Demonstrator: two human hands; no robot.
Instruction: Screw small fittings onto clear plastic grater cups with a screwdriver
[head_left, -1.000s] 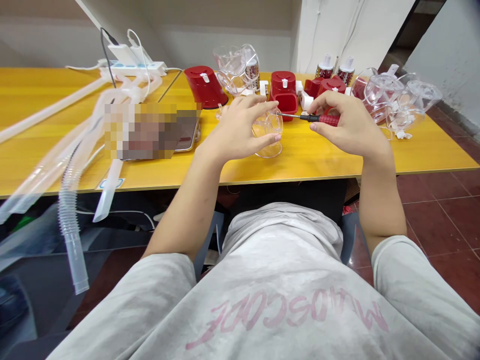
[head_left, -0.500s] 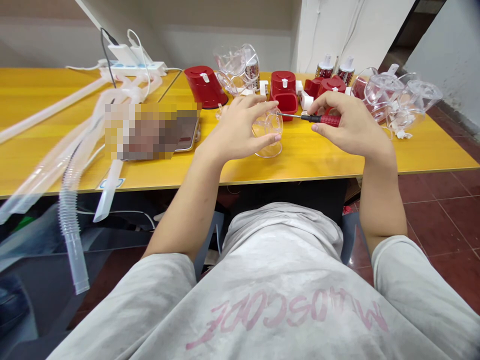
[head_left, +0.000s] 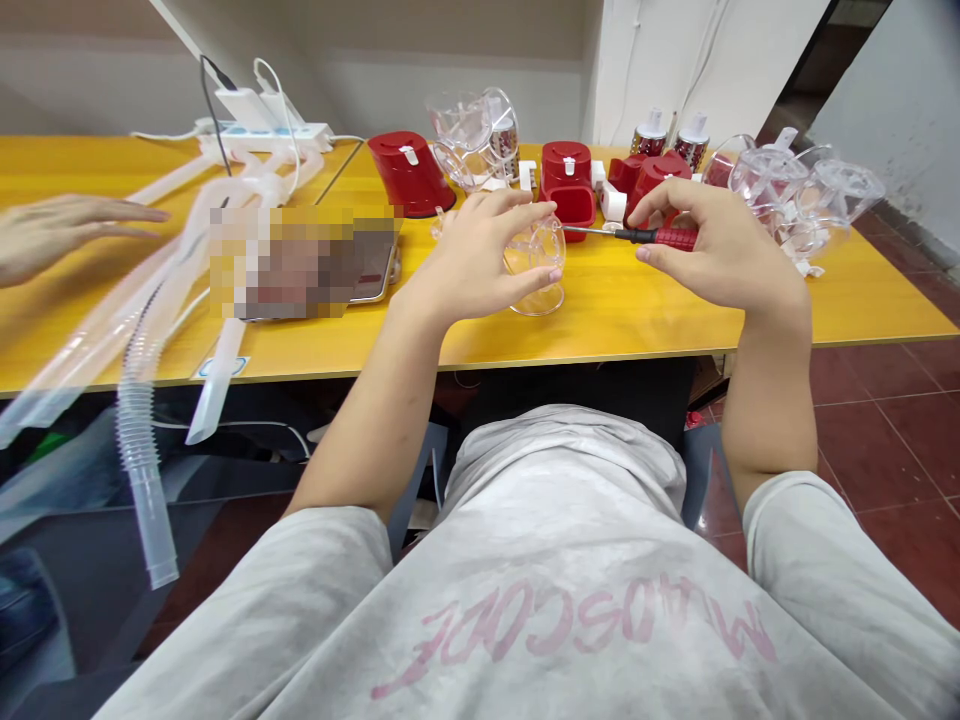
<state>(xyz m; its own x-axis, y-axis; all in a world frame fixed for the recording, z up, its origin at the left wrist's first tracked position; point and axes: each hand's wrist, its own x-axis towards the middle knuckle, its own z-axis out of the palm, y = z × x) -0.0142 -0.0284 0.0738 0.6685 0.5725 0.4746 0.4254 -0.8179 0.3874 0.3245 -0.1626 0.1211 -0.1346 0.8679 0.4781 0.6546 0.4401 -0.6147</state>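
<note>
My left hand (head_left: 480,255) curls round a clear plastic part (head_left: 536,265) that rests on the yellow table (head_left: 637,310). In my right hand (head_left: 716,250) I grip a small screwdriver (head_left: 652,236) with a red and black handle. Its metal shaft points left toward the clear part, and the tip sits just off the part's right edge.
Red housings (head_left: 411,170) and clear plastic covers (head_left: 806,195) line the table's back. Translucent hoses (head_left: 142,330) hang over the left front edge. A power strip (head_left: 259,125) lies at the back left. Another person's hand (head_left: 52,230) reaches in from the left edge.
My right hand has drawn the screwdriver a little to the right, away from the clear part. Another person's hand has come in at the far left.
</note>
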